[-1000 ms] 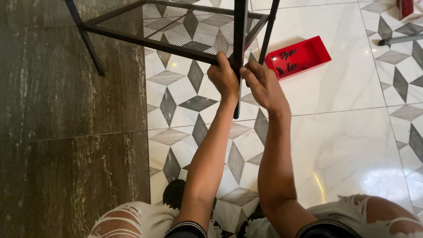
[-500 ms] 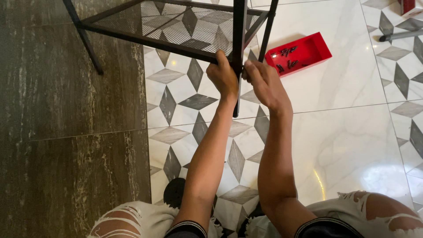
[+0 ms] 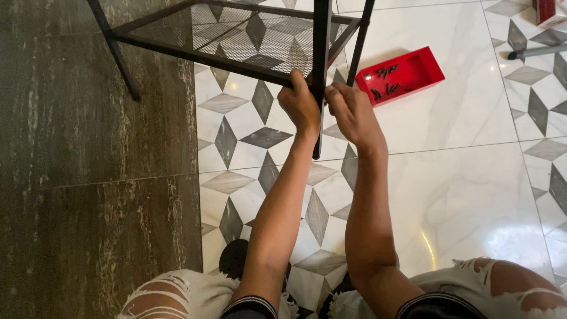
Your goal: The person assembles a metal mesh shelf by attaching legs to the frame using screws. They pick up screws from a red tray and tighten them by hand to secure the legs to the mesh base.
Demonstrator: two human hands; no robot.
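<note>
You've got both hands at the corner joint of the black metal frame (image 3: 236,35): your left hand (image 3: 301,106) is clenched round the upright leg (image 3: 321,71), your right hand (image 3: 351,112) pinches something at it, can't tell what. Looks like the fastening step; more screws sit in the red tray (image 3: 404,74) on the floor nearby.

Open floor (image 3: 472,195) rt; rack legs (image 3: 321,77), red tray (image 3: 434,66) ahead.
</note>
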